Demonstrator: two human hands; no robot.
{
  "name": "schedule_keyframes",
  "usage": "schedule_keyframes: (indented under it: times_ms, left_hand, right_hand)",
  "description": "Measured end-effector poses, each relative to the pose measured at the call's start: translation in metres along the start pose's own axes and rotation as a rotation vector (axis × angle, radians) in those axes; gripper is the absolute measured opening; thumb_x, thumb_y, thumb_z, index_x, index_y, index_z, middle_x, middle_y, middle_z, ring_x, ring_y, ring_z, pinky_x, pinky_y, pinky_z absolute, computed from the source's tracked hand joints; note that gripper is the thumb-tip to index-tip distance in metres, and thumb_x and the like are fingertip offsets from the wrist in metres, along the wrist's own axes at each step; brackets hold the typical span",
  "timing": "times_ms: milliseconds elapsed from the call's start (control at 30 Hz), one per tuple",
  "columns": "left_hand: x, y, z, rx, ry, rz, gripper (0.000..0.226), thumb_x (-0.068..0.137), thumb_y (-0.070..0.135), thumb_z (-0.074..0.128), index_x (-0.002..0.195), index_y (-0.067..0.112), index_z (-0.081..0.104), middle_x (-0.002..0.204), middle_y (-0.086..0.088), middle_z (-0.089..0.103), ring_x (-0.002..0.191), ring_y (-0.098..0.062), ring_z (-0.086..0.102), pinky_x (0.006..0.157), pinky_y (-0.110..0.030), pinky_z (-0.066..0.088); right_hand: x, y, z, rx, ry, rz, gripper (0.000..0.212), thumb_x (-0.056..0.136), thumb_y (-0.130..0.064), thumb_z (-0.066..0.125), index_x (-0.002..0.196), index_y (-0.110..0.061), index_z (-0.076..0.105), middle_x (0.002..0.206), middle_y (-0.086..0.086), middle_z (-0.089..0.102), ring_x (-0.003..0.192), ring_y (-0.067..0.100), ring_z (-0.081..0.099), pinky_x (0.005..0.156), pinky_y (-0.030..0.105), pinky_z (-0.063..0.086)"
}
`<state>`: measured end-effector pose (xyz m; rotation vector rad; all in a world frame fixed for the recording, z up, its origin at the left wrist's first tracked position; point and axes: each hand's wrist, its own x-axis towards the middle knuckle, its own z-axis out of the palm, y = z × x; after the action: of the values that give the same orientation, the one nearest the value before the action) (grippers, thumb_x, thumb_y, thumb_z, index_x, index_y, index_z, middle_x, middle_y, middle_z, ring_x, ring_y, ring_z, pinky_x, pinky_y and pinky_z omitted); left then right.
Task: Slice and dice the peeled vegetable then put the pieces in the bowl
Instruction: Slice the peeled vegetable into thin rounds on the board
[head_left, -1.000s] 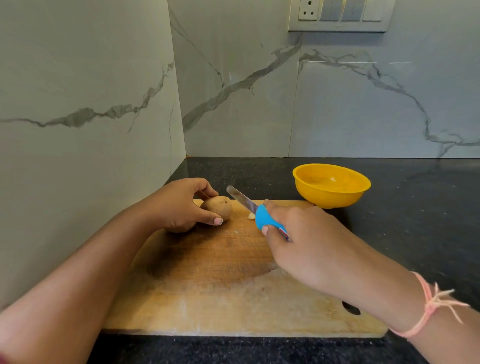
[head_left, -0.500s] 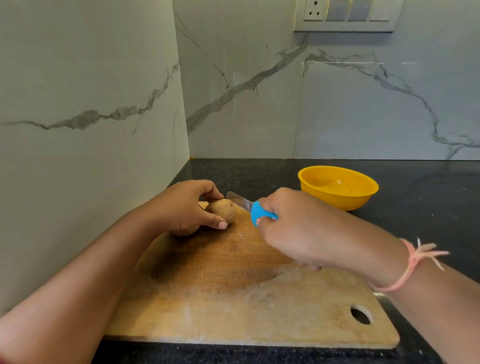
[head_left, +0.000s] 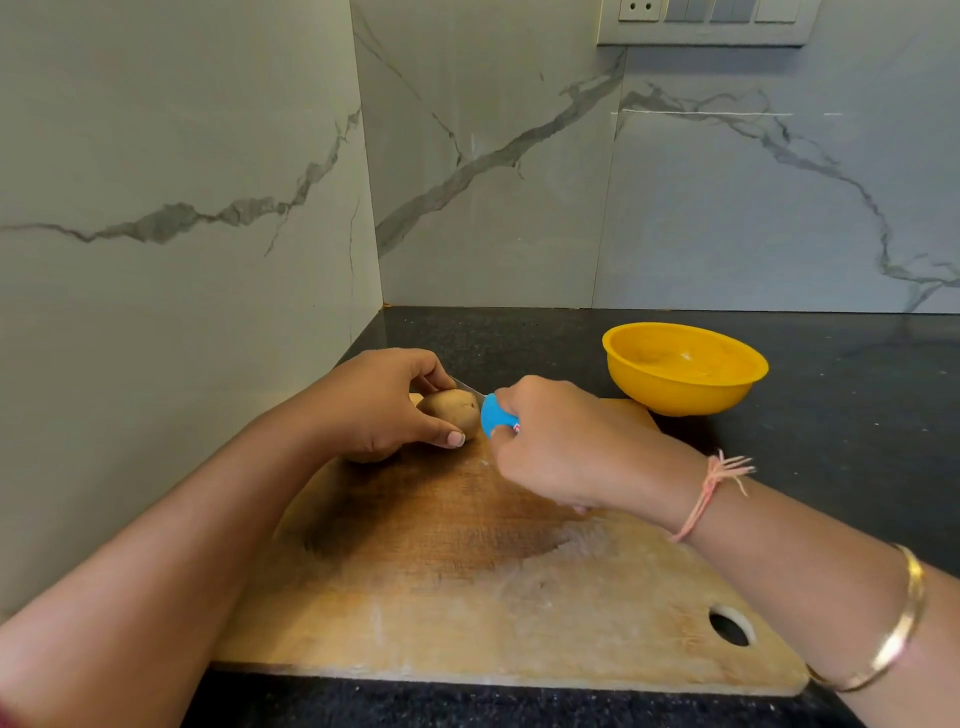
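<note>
Wooden board (head_left: 467, 597), far-left corner: noted vegetable (head_left: 451, 410) gripped in curled left hand (head_left: 384, 405), knife (head_left: 493, 415) clenched in right hand (head_left: 561, 447), blade against it; recommended tucking fingers (head_left: 428, 366) back, slicing straight down, yellow bowl (head_left: 680, 384) just beside board.

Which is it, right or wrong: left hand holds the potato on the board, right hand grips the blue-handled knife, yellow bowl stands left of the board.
Wrong: the head view shows the yellow bowl at the board's far right corner, not left. Left hand, right hand, potato and knife are as stated.
</note>
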<state>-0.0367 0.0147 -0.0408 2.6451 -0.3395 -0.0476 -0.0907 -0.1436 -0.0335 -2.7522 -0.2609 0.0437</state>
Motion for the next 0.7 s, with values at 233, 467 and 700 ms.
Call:
schedule_keyframes:
  times_ms: [233,467,700]
  left_hand:
    - [0.001,0.001,0.000,0.036,0.006,0.010,0.044,0.077,0.035,0.076,0.116,0.030,0.056,0.123,0.007,0.057,0.091,-0.007,0.050,0.073,-0.020,0.041]
    - [0.000,-0.004,-0.001,0.027,0.003,0.011,0.045,0.079,0.036,0.074,0.119,0.027,0.055,0.126,0.005,0.056,0.099,-0.008,0.048,0.081,-0.023,0.040]
    - [0.001,-0.009,-0.002,-0.002,-0.017,0.011,0.038,0.079,0.034,0.074,0.109,0.032,0.051,0.126,0.006,0.055,0.107,-0.009,0.046,0.088,-0.024,0.037]
  right_hand:
    - [-0.005,0.004,0.004,-0.017,0.021,-0.014,0.041,0.095,-0.028,0.045,0.135,-0.024,0.040,0.075,-0.004,0.048,0.045,0.007,0.049,0.030,0.008,0.031]
    - [-0.023,0.010,0.021,-0.013,0.019,-0.028,0.042,0.096,-0.026,0.045,0.138,-0.022,0.040,0.119,0.000,0.055,0.089,0.010,0.051,0.077,0.022,0.047]
    - [-0.050,0.027,0.004,-0.124,0.018,-0.086,0.027,0.096,-0.030,0.043,0.121,-0.024,0.049,0.079,-0.010,0.044,0.065,0.006,0.043,0.050,0.018,0.029]
